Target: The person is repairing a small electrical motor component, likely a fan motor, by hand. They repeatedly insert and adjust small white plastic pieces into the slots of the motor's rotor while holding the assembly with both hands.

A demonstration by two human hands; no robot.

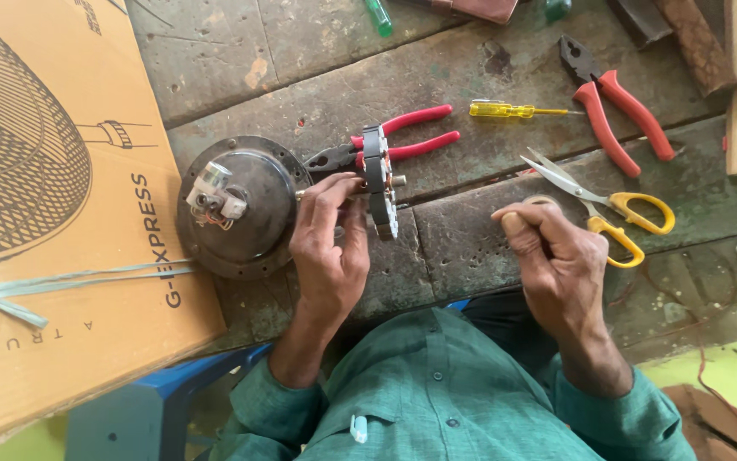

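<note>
The left hand (332, 248) holds a dark toothed ring (379, 183) upright by its thin metal rod, just beside a round metal motor cover (253, 224). The right hand (556, 260) is curled shut near yellow scissors (616, 207). Red pliers (402, 141) lie behind the ring on the tabletop (471, 248).

My right hand (556, 256) curls around something small, perhaps a roll of tape, mostly hidden by my fingers. My left hand (330, 243) covers part of the ring-shaped motor core (378, 181). The cardboard box (52, 213) runs off the left edge, and the green-handled tool (378, 15) is cut off at the top.
</note>
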